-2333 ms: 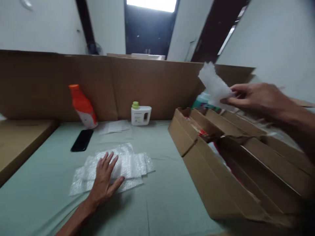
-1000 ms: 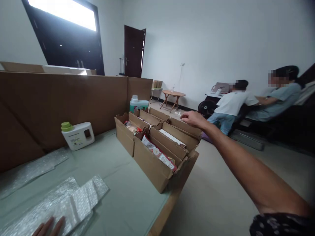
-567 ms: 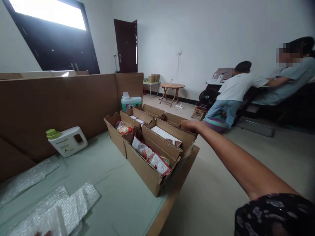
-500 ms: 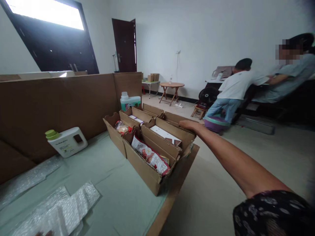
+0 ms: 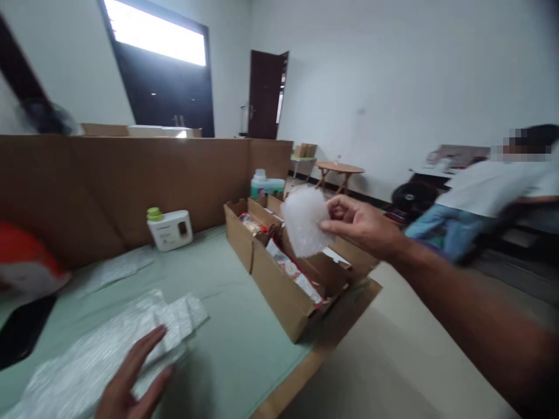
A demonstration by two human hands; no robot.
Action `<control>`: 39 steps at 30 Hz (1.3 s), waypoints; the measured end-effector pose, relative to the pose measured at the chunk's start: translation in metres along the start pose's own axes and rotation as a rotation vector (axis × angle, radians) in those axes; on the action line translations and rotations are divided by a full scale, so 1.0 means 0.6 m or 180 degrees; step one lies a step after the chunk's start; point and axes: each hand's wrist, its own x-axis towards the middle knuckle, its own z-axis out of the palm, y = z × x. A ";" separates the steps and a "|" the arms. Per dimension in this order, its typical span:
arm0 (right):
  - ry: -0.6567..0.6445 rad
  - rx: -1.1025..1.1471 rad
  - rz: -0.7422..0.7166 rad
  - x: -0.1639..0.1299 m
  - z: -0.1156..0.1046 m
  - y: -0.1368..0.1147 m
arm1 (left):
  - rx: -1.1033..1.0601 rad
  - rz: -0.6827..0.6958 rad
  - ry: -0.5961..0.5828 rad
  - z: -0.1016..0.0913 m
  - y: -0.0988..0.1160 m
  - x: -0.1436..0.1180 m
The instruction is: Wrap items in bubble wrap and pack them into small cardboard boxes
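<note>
My right hand (image 5: pixel 356 224) pinches a small whitish, translucent sheet that looks like bubble wrap (image 5: pixel 304 222), holding it above the divided cardboard box (image 5: pixel 273 297). In the box's near compartment lies a red-and-white printed packet (image 5: pixel 290 267); another compartment holds a clear-wrapped item with red (image 5: pixel 253 224). A white item (image 5: pixel 336 256) shows partly behind my hand. My left hand (image 5: pixel 131 378), fingers apart, is over the bubble wrap sheets (image 5: pixel 91 349) on the table; whether it touches them I cannot tell.
A white bottle with a green cap (image 5: pixel 170 230) and a teal bottle (image 5: pixel 267 186) stand by the cardboard wall (image 5: pixel 174 174). A dark flat object (image 5: pixel 26 331) and a blurred orange-and-white thing (image 5: pixel 26 262) are at left. A person (image 5: pixel 484 186) leans over at right.
My right hand has come up from the box's far compartment with the whitish sheet. My left hand has moved into view over the bubble wrap. The view has turned left.
</note>
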 end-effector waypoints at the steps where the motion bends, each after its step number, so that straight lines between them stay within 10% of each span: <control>1: -0.0391 0.0307 -0.0021 -0.009 0.054 -0.018 | -0.0365 -0.0208 -0.0049 0.010 0.036 -0.005; 5: -0.1842 0.0886 0.0109 -0.049 0.247 -0.067 | -0.2464 -0.0656 -0.0409 0.029 0.128 -0.004; 9: -0.2769 0.1159 0.0265 -0.078 0.389 -0.071 | -0.3972 -0.0804 -0.0352 0.013 0.132 -0.009; 15: -0.2273 0.0462 0.0034 -0.134 0.512 -0.022 | -0.3138 -0.1495 0.1226 -0.025 0.072 -0.036; 18: -0.2169 0.0844 0.0080 -0.166 0.552 0.003 | -0.2766 -0.1513 0.1438 -0.031 0.051 -0.044; 27: -0.1154 0.1046 0.0378 -0.090 0.544 -0.016 | -0.4500 -0.1777 0.1429 -0.081 -0.006 -0.069; 32: -0.0969 0.0881 -0.0155 -0.040 0.505 -0.052 | -0.2948 -0.1464 0.1906 -0.079 -0.035 -0.082; 39: -0.1186 0.0660 -0.0574 -0.023 0.504 -0.097 | -0.0327 -0.1022 0.1654 -0.115 -0.022 -0.053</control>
